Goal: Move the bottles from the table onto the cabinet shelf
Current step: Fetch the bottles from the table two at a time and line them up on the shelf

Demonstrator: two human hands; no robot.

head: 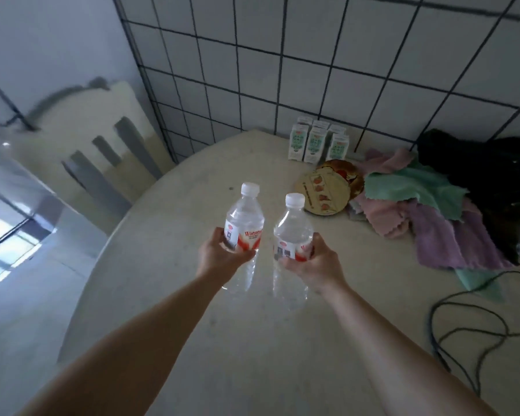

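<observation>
Two clear water bottles with white caps and red-and-white labels are over the round cream table (192, 325). My left hand (219, 256) grips the left bottle (244, 217) around its label. My right hand (309, 262) grips the right bottle (293, 229) the same way. Both bottles stand upright, side by side and a little apart. Whether their bases touch the tabletop I cannot tell. No cabinet shelf shows in this view.
Several small green-and-white cartons (315, 142) stand at the table's back by the tiled wall. A round fan (324, 190) and a heap of coloured cloths (427, 211) lie to the right. A dark cable (469, 319) loops at right. A chair (102, 163) stands at left.
</observation>
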